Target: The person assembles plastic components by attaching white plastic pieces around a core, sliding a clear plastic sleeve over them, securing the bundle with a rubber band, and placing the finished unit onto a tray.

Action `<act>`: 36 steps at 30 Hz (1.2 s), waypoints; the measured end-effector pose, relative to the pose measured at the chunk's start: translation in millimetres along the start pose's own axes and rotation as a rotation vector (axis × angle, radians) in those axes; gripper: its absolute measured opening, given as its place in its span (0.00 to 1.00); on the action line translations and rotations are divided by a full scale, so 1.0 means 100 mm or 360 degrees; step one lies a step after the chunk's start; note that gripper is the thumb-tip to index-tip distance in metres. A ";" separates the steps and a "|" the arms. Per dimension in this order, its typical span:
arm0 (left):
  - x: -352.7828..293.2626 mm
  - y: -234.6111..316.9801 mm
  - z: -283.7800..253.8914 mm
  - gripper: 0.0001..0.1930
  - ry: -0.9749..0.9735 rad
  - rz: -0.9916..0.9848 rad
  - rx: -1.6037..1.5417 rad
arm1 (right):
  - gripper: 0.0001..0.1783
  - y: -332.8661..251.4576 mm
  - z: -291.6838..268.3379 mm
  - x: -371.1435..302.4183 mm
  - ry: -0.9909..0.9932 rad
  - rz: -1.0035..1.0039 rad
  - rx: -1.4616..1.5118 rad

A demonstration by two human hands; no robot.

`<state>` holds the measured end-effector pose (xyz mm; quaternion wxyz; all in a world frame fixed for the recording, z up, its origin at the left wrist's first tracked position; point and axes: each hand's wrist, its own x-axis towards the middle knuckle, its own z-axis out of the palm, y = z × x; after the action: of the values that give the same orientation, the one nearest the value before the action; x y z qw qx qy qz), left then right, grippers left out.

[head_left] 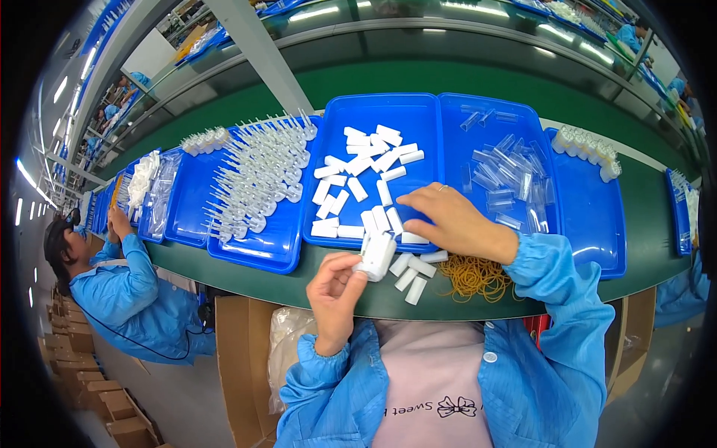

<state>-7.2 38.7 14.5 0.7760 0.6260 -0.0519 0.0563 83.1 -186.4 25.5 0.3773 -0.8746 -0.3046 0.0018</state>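
Observation:
My left hand (334,295) pinches a white plastic piece (376,257) with a rounded body, held over the near edge of the middle blue tray (381,104). Whether the white tubes just behind it touch it, I cannot tell. Reaching over that tray from the right, my right hand (457,222) has its fingers apart, close to loose short white tubes (357,190). I see nothing between its fingers. A few more white tubes (416,291) lie on the green tabletop by my left hand, beside a heap of tan rubber bands (478,280).
Left stands a blue tray of clear pieces with thin spikes (258,175). Right is a blue tray of clear tubes (508,172), then a blue tray (590,216) with bundled white pieces (588,145). A co-worker (131,284) sits at left; a cardboard box (243,358) stands below the table.

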 end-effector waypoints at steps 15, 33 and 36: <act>-0.01 -0.16 -0.09 0.16 0.0149 -0.0074 -0.0120 | 0.07 0.02 0.14 -0.08 -0.0444 0.0028 -0.0174; -0.09 0.04 0.18 0.11 -0.0183 0.0346 0.0552 | 0.12 -0.06 -0.42 0.04 -0.0110 0.0497 0.1175; -0.11 0.10 0.23 0.11 -0.0262 0.0411 0.0672 | 0.11 -0.09 -0.39 0.02 0.0043 0.0448 0.1195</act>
<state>-20.3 18.1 27.7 0.6077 0.7648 -0.1814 0.1134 88.4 -206.1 59.5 0.6706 -0.7091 -0.1551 0.1531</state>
